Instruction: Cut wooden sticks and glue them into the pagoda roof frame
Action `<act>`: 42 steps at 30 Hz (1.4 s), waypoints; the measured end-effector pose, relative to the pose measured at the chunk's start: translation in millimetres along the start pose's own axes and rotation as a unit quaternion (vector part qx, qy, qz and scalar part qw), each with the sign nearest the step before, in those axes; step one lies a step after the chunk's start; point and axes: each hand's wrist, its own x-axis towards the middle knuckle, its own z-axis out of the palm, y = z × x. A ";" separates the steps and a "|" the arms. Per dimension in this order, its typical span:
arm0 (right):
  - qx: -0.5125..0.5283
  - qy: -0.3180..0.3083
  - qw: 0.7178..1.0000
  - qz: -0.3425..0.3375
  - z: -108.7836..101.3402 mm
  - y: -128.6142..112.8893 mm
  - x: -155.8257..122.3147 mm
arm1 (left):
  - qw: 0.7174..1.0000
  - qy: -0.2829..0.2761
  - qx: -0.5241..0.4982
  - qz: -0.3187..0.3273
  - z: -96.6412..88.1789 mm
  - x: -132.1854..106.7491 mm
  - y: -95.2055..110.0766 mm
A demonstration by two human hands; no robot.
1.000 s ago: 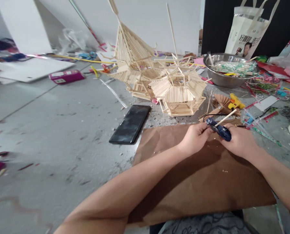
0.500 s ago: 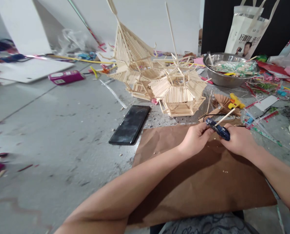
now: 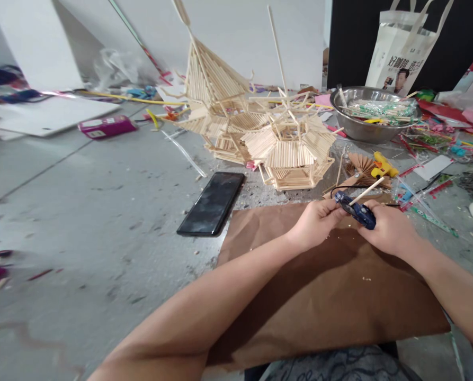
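Observation:
My right hand (image 3: 393,226) is closed around a dark blue hand tool that looks like cutting pliers (image 3: 361,214). A thin wooden stick (image 3: 368,190) crosses the head of the pliers and points up to the right. The fingertips of my left hand (image 3: 316,221) are pinched on the stick's lower end, right at the jaws. Both hands are above a brown paper sheet (image 3: 331,301) with a few pale wood bits on it. Just beyond them stands a small pavilion-like model made of sticks (image 3: 292,153), partly in front of a taller stick model with a pointed roof (image 3: 216,79).
A black phone (image 3: 212,203) lies left of the paper. Behind my right hand are a yellow glue gun (image 3: 384,165) and a folded brown paper fan (image 3: 359,164). A metal bowl (image 3: 373,131) holds wrapped sticks. Scraps and a purple pack (image 3: 107,127) lie about the floor.

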 end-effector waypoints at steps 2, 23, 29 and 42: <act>-0.006 -0.003 1.000 0.003 0.3 0.6 -0.1 | 0.999 -0.024 -0.039 -0.013 -2.2 1.2 -0.6; -0.024 -0.052 0.998 -0.003 1.8 3.3 5.0 | 0.991 -0.104 -0.062 -0.063 -7.1 3.5 2.3; -0.019 -0.038 0.999 0.017 3.5 0.7 8.6 | 0.987 0.096 0.128 0.003 7.6 -1.8 -4.6; -0.001 -0.033 0.999 0.004 -1.4 2.7 2.4 | 0.980 -0.081 -0.169 -0.062 -2.9 3.8 -2.2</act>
